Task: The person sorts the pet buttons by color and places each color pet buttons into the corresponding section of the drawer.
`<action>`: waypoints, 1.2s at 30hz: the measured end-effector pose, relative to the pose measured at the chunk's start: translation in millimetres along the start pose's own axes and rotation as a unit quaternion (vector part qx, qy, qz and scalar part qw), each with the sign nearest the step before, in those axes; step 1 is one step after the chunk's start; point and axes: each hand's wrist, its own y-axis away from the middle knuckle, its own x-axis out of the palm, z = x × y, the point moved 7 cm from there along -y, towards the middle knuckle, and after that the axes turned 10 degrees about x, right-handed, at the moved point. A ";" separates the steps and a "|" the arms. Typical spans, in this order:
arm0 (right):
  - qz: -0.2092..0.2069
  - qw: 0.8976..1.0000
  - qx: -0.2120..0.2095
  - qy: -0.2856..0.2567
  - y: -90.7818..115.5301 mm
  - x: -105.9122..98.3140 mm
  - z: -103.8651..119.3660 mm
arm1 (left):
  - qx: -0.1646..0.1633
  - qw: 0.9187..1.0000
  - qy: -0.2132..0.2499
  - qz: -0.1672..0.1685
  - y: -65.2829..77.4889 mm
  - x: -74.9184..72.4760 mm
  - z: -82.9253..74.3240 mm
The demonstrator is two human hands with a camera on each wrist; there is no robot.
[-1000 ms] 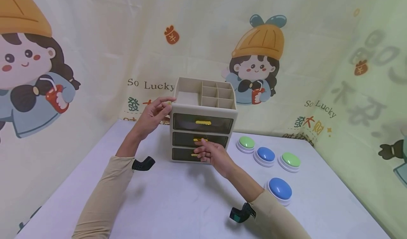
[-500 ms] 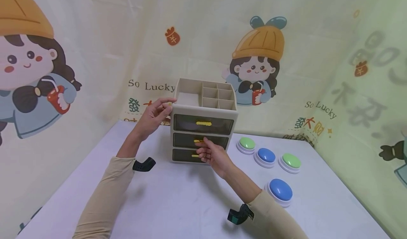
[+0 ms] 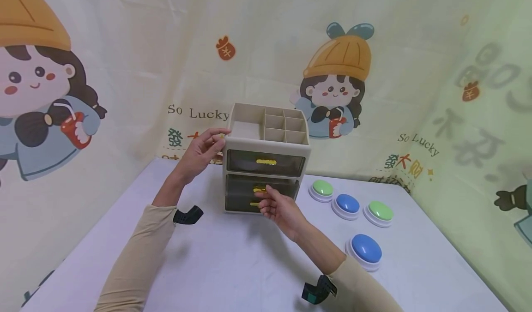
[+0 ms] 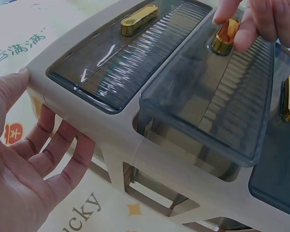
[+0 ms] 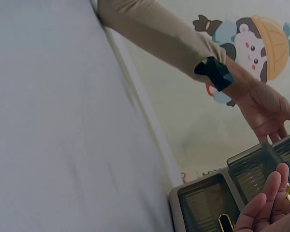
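Observation:
A beige desktop drawer organizer [image 3: 268, 142] stands on the table, with dark see-through drawer fronts and gold handles. My left hand [image 3: 199, 153] holds its upper left side; in the left wrist view the thumb is at the edge and curled fingers touch the side frame. My right hand [image 3: 284, 210] pinches the gold handle [image 4: 224, 38] of the middle drawer [image 4: 208, 92] between thumb and index finger, the other fingers loosely curled. That drawer juts out from the frame and overlaps the bottom drawer in the head view. The top drawer [image 3: 245, 160] sits flush.
To the right of the organizer are two green push buttons [image 3: 322, 187] [image 3: 380, 210] and two blue push buttons [image 3: 347, 203] [image 3: 366, 248] on white bases. A white cloth covers the table [image 3: 224, 266]. A printed cartoon curtain [image 3: 266, 72] hangs behind and at both sides.
The middle drawer has come out toward me, with my right hand pinching its handle and moving slightly down and back. My left hand has stayed at the organizer's side.

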 end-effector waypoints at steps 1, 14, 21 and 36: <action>0.000 1.000 0.002 -0.002 1.4 0.4 -0.8 | -0.001 1.000 -0.001 0.000 0.1 -0.1 0.2; 0.015 1.000 0.017 0.000 18.2 6.3 -9.2 | 0.002 1.000 0.008 -0.002 -0.3 0.7 -1.9; 0.027 0.999 0.029 0.011 29.1 12.1 -14.6 | 0.004 1.000 0.007 -0.001 -0.2 0.6 -1.4; 0.037 0.998 0.054 0.012 54.8 17.1 -24.8 | 0.006 1.000 0.004 -0.001 0.1 0.9 -1.0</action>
